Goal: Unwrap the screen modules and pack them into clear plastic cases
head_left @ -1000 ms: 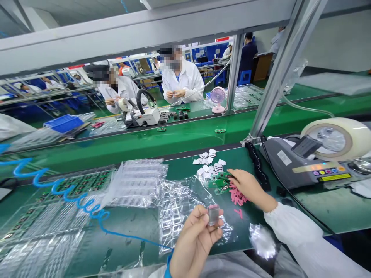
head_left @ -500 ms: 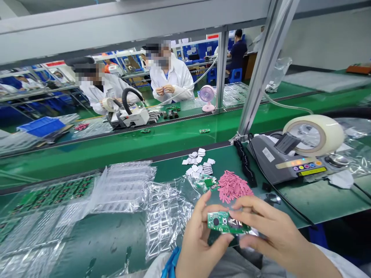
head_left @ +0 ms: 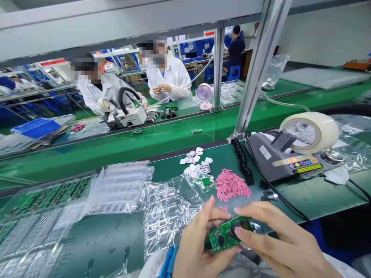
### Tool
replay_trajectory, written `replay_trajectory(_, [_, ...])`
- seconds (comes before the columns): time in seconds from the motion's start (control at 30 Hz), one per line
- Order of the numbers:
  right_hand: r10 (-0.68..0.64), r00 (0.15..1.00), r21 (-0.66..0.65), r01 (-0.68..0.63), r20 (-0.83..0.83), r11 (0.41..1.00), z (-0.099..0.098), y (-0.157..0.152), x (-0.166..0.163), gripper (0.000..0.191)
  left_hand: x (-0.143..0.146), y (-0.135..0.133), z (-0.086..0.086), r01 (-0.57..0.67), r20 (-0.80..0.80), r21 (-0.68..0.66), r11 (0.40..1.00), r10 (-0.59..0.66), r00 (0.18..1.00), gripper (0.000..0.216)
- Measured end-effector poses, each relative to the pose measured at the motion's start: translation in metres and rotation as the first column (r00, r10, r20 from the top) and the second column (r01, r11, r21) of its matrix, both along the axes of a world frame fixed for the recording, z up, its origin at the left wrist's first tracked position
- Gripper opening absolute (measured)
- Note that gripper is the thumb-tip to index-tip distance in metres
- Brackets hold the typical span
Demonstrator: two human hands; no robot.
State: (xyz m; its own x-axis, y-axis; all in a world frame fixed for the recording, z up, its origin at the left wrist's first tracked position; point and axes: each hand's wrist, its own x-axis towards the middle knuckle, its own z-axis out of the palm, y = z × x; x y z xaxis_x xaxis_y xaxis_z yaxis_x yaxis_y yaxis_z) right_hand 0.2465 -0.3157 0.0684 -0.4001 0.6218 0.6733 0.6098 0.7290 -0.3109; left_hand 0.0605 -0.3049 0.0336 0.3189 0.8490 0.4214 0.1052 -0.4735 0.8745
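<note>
At the far left, green boards [head_left: 55, 195] lie in clear trays on the tabletop [head_left: 107, 239], beside a stack of translucent trays [head_left: 120, 185]. Next comes a crinkled clear blister tray [head_left: 162, 212], just left of the hands.

The left hand [head_left: 199, 241] rises from the lower edge, a blue band [head_left: 168, 262] at its wrist. Its palm is turned inward, index finger pointing up, the thumb laid along the near edge of a circuit board [head_left: 224, 237] and other fingers behind it. This grip is closed on the board, which is held tilted above the tabletop's near edge, between the two hands.

Beyond them lie white pieces [head_left: 197, 160] and a heap of pink strips [head_left: 232, 185].

The right hand [head_left: 278, 237] reaches in from the lower right, its back toward the camera. Its upper finger stretches over the board's far edge, and another fingertip touches the board's face; whether this grip pinches the board, I cannot tell.

Farther right stands a grey machine [head_left: 272, 156] with a large tape roll [head_left: 327, 133].
</note>
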Motion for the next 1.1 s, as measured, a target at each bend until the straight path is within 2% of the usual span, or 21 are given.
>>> replay_trajectory(0.2, [0.032,0.999,-0.081,-0.033,-0.012,0.996,-0.001,0.000,-0.002,0.022,0.000,0.006,-0.001,0.060,-0.055,0.059,0.996,-0.057,0.997,0.084])
replay_trajectory(0.3, [0.029,0.996,-0.045,-0.033,-0.079,0.998,-0.014,-0.001,-0.004,0.024,0.002,0.006,-0.002,0.067,0.009,0.025,0.997,-0.067,0.998,0.086])
replay_trajectory(0.4, [0.013,0.995,-0.077,-0.021,-0.100,0.997,-0.030,-0.005,-0.002,0.027,0.002,0.005,-0.004,0.109,0.063,-0.032,0.993,-0.107,0.992,0.089])
replay_trajectory(0.5, [0.012,0.998,-0.100,-0.018,-0.061,0.995,-0.038,-0.007,0.002,0.031,0.001,0.004,-0.004,0.114,0.028,-0.040,0.993,-0.113,0.993,0.094])
replay_trajectory(0.7, [0.013,0.995,-0.051,-0.019,-0.103,0.999,-0.023,-0.004,0.004,0.025,0.002,0.004,0.001,0.060,-0.216,0.091,0.994,-0.039,0.976,0.089])
replay_trajectory(0.77, [0.022,0.996,-0.073,-0.029,-0.086,0.997,-0.017,-0.003,0.003,0.024,0.004,0.003,0.002,0.046,-0.258,0.127,0.991,-0.012,0.966,0.089])
replay_trajectory(0.9, [0.020,0.992,-0.150,-0.039,-0.128,0.988,-0.017,-0.005,0.002,0.020,0.008,0.004,-0.001,0.042,-0.228,0.102,0.994,-0.017,0.974,0.090])
replay_trajectory(1.03, [0.022,0.983,-0.343,-0.085,-0.183,0.935,-0.023,-0.005,0.001,0.018,0.011,0.005,-0.008,0.069,-0.106,0.003,0.998,-0.068,0.992,0.093])
replay_trajectory(1.1, [0.003,0.986,-0.360,-0.064,-0.168,0.931,-0.022,-0.003,0.001,0.019,0.012,0.005,-0.011,0.064,-0.062,-0.022,0.998,-0.065,0.996,0.092])
